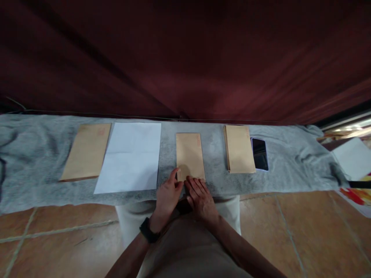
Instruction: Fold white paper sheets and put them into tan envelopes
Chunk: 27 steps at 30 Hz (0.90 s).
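A brown envelope (189, 154) lies upright in the middle of a grey cloth-covered table (37, 154). Both hands meet at its near end. My left hand (167, 197), with a black watch on its wrist, has the thumb on the envelope's lower left corner and the fingers curled beside it. My right hand (201, 199) lies with fingers stretched flat against the envelope's bottom edge. Left of the envelope lies a white sheet of paper (130, 156).
A stack of brown envelopes (87, 150) lies at the left, another stack (239, 148) at the right with a dark phone (259, 153) beside it. Dark red curtain hangs behind the table. More paper (352, 156) sits at far right. Tiled floor lies below.
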{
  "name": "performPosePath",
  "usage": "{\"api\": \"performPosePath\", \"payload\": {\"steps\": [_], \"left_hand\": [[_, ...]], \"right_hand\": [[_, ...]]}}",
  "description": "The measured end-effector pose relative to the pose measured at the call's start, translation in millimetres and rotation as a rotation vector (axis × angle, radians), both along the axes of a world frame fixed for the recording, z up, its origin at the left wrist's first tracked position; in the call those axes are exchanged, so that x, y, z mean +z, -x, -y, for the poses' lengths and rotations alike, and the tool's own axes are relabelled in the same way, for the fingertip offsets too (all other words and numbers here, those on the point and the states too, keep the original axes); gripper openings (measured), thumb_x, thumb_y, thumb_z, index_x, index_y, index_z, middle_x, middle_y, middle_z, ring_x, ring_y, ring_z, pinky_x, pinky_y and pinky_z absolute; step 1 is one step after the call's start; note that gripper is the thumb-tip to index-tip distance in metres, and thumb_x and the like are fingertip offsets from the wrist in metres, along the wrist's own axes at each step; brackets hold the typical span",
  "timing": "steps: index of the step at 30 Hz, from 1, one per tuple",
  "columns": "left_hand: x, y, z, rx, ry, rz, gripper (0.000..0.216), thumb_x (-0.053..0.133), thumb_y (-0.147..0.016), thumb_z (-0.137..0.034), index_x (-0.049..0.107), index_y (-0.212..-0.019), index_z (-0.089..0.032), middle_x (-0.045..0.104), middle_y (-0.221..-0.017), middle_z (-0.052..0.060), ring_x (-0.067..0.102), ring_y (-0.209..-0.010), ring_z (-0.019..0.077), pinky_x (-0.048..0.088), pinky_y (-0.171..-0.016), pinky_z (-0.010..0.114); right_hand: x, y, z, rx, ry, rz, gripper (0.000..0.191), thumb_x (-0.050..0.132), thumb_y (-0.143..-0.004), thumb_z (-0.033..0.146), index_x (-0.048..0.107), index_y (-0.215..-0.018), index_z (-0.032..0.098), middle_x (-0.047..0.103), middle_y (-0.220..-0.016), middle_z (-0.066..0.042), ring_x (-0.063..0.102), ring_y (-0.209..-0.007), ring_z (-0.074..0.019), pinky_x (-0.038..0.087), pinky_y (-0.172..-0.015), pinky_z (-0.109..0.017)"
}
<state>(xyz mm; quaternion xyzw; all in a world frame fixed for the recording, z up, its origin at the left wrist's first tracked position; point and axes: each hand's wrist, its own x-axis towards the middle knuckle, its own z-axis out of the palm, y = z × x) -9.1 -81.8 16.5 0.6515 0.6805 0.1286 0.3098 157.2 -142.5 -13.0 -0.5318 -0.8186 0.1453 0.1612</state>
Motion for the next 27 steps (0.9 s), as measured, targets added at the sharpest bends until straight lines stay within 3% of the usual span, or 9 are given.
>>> {"api": "performPosePath", "payload": {"steps": [5, 8, 10, 17, 27], "left_hand": [[-18.3, -8.4, 23.9, -0.227, -0.362, -0.158, 0.034, 0.047, -0.1, -0.021, 0.065, -0.129, -0.017, 0.073, -0.118, 0.014, 0.069, -0.107, 0.0276, 0.054, -0.095, 0.041], [-32.7, -13.7, 38.5, -0.441, -0.521, -0.102, 0.041, 0.043, -0.102, -0.02, 0.058, -0.14, -0.013, 0.064, -0.138, 0.016, 0.061, -0.128, 0.0269, 0.05, -0.108, 0.041], [-38.7, -14.1, 45.0, -0.505, -0.581, -0.104, 0.047, 0.043, -0.102, -0.018, 0.049, -0.149, -0.011, 0.056, -0.149, 0.016, 0.052, -0.139, 0.0267, 0.046, -0.114, 0.04], [-42.0, -4.0, 51.8, -0.574, -0.631, -0.18, 0.063, 0.052, -0.102, -0.03, 0.034, -0.157, -0.006, 0.05, -0.154, 0.019, 0.042, -0.148, 0.0304, 0.039, -0.121, 0.043], [-47.0, 1.4, 57.1, -0.551, -0.692, -0.283, 0.063, 0.049, -0.103, -0.043, 0.042, -0.153, -0.005, 0.048, -0.156, 0.017, 0.043, -0.147, 0.0304, 0.038, -0.12, 0.041]], "right_hand": [[-5.3, -5.8, 1.5, 0.035, -0.021, -0.01, 0.058, 0.046, -0.101, 0.019, 0.038, -0.157, 0.014, 0.043, -0.161, -0.012, 0.037, -0.15, -0.0253, 0.034, -0.124, -0.05], [-9.0, -6.5, 3.3, 0.038, -0.051, -0.029, 0.057, 0.048, -0.098, 0.017, 0.043, -0.155, 0.015, 0.052, -0.153, -0.014, 0.041, -0.148, -0.0266, 0.038, -0.122, -0.053], [-9.9, -7.2, 4.6, 0.027, -0.062, -0.03, 0.058, 0.048, -0.096, 0.016, 0.044, -0.154, 0.014, 0.054, -0.151, -0.015, 0.041, -0.148, -0.0267, 0.038, -0.122, -0.053], [-2.3, -15.5, 8.2, -0.013, -0.001, 0.026, 0.066, 0.05, -0.093, 0.018, 0.036, -0.158, 0.014, 0.047, -0.158, -0.011, 0.039, -0.149, -0.0241, 0.033, -0.125, -0.046], [-4.6, -27.6, 18.4, -0.109, -0.077, 0.094, 0.056, 0.045, -0.098, 0.013, 0.042, -0.154, 0.013, 0.049, -0.157, -0.011, 0.04, -0.148, -0.023, 0.034, -0.124, -0.047]]}}
